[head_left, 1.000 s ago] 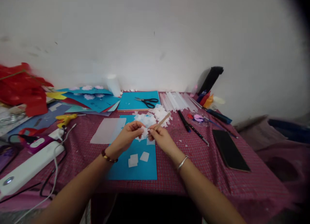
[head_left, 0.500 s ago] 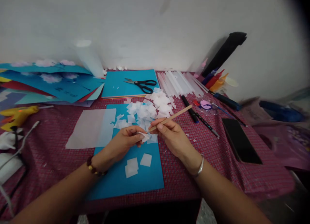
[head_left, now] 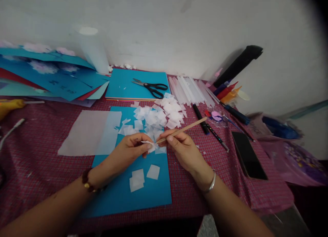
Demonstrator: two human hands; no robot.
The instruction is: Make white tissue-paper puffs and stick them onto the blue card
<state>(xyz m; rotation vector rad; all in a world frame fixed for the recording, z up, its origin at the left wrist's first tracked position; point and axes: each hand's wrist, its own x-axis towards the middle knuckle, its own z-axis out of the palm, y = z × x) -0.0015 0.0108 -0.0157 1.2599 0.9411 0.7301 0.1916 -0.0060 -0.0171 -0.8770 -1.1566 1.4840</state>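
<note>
Two bare hands meet above a blue sheet of paper (head_left: 138, 206) on our red checked tablecloth (head_left: 189, 199), the centre of our clock face. Our left hand (head_left: 132, 146), a beaded bracelet (head_left: 89, 182) at its wrist, pinches a small white tissue-paper piece (head_left: 151, 148) between thumb and fingers. Our right hand (head_left: 183, 148), wearing a silver bangle (head_left: 212, 182), grips a flat wooden stick (head_left: 192, 126), its lower end at the piece's edge; whether the two touch, we cannot tell. The stick's free end points toward two o'clock.

At six o'clock from our fingers lies a single white square (head_left: 153, 172); at seven, an overlapping pair of squares (head_left: 137, 180). We see a loose heap of white squares (head_left: 156, 114) at twelve, with black-handled scissors (head_left: 151, 86) beyond it, resting on a paper stack (head_left: 120, 76) topped in blue. Translucent sticks (head_left: 188, 90) lie at one o'clock, a black marker (head_left: 200, 119) at two, a dark phone (head_left: 248, 155) at three, a large pale tissue sheet (head_left: 82, 133) at nine, and blue blossom-decorated cards (head_left: 58, 78) at ten.
</note>
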